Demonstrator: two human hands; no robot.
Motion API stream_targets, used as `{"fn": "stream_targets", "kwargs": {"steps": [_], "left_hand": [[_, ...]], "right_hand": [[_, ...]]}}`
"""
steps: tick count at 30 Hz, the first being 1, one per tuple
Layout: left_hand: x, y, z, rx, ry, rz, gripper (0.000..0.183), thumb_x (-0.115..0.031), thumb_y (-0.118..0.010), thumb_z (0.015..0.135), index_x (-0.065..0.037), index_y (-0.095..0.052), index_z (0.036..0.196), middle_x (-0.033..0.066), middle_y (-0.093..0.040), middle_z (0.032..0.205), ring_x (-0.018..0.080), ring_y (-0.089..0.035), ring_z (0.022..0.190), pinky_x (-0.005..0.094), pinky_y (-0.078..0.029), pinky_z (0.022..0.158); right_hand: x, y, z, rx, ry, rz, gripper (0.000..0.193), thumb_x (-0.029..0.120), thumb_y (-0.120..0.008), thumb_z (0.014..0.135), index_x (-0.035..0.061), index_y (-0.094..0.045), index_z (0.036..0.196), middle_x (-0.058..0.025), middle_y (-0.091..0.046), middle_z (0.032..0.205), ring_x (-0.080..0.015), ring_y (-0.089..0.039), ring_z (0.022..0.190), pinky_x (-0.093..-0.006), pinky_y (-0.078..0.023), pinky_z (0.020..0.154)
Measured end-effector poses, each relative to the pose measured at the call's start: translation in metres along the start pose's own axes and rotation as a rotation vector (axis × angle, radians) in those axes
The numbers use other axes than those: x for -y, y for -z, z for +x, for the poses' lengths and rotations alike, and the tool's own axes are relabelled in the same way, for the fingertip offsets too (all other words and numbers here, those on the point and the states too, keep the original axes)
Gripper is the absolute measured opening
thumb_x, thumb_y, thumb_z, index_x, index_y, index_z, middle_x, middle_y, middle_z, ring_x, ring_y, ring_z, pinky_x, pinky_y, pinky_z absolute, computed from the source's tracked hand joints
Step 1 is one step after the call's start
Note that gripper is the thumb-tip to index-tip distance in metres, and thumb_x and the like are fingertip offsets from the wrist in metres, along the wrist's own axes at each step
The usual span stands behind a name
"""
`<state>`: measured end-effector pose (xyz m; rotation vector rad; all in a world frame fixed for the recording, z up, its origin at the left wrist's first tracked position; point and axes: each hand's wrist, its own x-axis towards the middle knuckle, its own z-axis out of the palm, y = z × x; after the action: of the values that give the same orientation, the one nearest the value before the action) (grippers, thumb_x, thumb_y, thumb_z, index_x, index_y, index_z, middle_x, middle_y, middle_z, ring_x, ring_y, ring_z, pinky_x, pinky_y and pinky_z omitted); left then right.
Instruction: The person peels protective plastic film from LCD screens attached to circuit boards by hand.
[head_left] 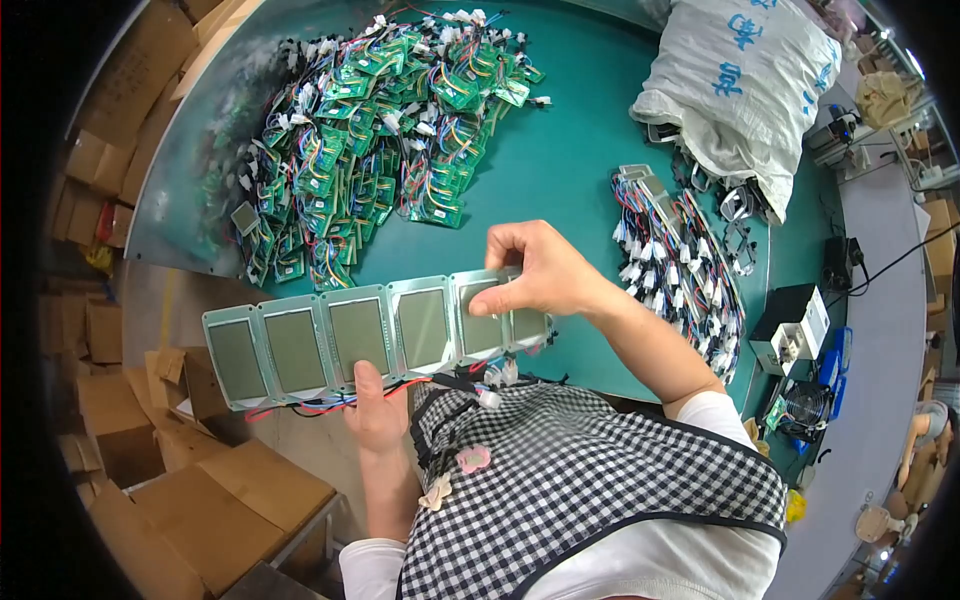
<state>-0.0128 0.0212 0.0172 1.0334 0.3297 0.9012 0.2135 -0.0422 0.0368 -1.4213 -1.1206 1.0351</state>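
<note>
While the left hand [379,418] is gripping the display strip [357,335] from below, the right hand [541,272] is pinching its upper right part, and it is hovering by the table [560,165].

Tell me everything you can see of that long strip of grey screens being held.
The strip is six joined, glassy-looking grey rectangles in pale green frames. It slants up rightward at the table's near edge. The left hand grips its lower edge, where colored wires run; the right hand pinches near its right end.
</note>
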Motion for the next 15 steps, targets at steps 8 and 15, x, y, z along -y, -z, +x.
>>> {"fn": "stream_targets", "kwargs": {"steps": [8, 15], "left_hand": [[0.017, 0.007, 0.001, -0.159, 0.014, 0.125, 0.038, -0.018, -0.039, 0.089, -0.003, -0.032, 0.123, 0.0102, -0.041, 0.121, 0.0233, -0.045, 0.107, 0.0404, -0.041, 0.085], [-0.006, 0.026, 0.014, -0.326, -0.082, -0.031, 0.034, -0.025, -0.036, 0.091, -0.005, -0.04, 0.118, 0.007, -0.051, 0.11, 0.0193, -0.055, 0.087, 0.0361, -0.047, 0.07]], "right_hand": [[0.004, -0.03, -0.008, -0.277, 0.42, -0.621, 0.023, 0.013, -0.069, 0.062, 0.0045, -0.053, 0.076, -0.0075, -0.045, 0.073, -0.0251, -0.045, 0.079, -0.0339, -0.034, 0.07], [-0.102, 0.018, -0.035, -0.233, -0.323, 0.166, 0.017, 0.006, -0.064, 0.065, 0.0028, -0.05, 0.075, -0.008, -0.054, 0.063, -0.0116, -0.053, 0.06, -0.0253, -0.043, 0.053]]}}
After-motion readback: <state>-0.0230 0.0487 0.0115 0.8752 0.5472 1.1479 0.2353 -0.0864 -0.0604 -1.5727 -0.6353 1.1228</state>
